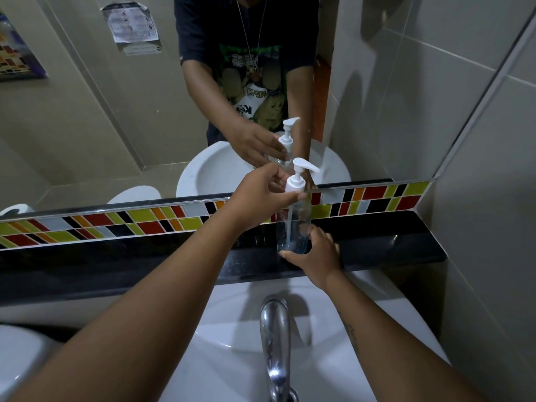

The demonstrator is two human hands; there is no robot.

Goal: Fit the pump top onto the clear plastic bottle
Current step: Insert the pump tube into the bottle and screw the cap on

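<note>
A clear plastic bottle [293,224] stands upright on the black ledge [391,248] behind the sink, a little blue-tinted liquid at its bottom. The white pump top [298,177] sits on its neck, and the dip tube runs down inside the bottle. My left hand [261,195] reaches in from the left, with thumb and fingers closed around the pump's white collar. My right hand [314,253] wraps the bottle's base from the right. The mirror repeats the bottle and hands.
A chrome tap [275,340] rises over the white sink [362,329] right below my arms. A band of coloured tiles [116,224] runs under the mirror [116,111]. The grey tiled side wall [487,227] closes the right. A second white basin edge [17,352] shows at lower left.
</note>
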